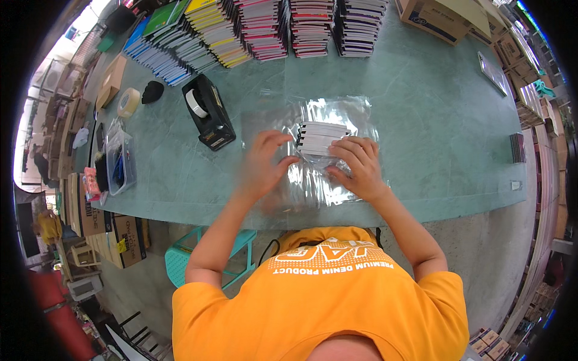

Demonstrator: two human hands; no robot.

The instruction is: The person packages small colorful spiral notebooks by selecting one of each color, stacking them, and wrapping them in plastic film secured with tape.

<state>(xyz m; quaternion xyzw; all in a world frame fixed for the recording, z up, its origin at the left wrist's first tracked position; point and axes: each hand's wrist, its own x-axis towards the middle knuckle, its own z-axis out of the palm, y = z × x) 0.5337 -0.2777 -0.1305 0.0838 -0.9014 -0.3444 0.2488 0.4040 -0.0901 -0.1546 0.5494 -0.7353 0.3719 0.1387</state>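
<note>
A small stack of notebooks [318,135] with white page edges and dark marks along its left side sits on the table in front of me. Clear, shiny plastic film [319,183] spreads under and around it. My right hand [359,165] grips the stack's right end through or over the film, with fingers on top and the thumb at the near side; I cannot tell which layer lies between. Just left of the stack, my left hand [265,162] is slightly blurred, its thumb and fingers apart and nothing held between them.
Tall piles of notebooks [262,30] line the far edge. Left of my hands stand a black tape dispenser [211,114], a tape roll [128,102] and a clear plastic bin [122,159]. Cardboard boxes [439,21] are at the far right; a turquoise stool [180,262] stands below the table.
</note>
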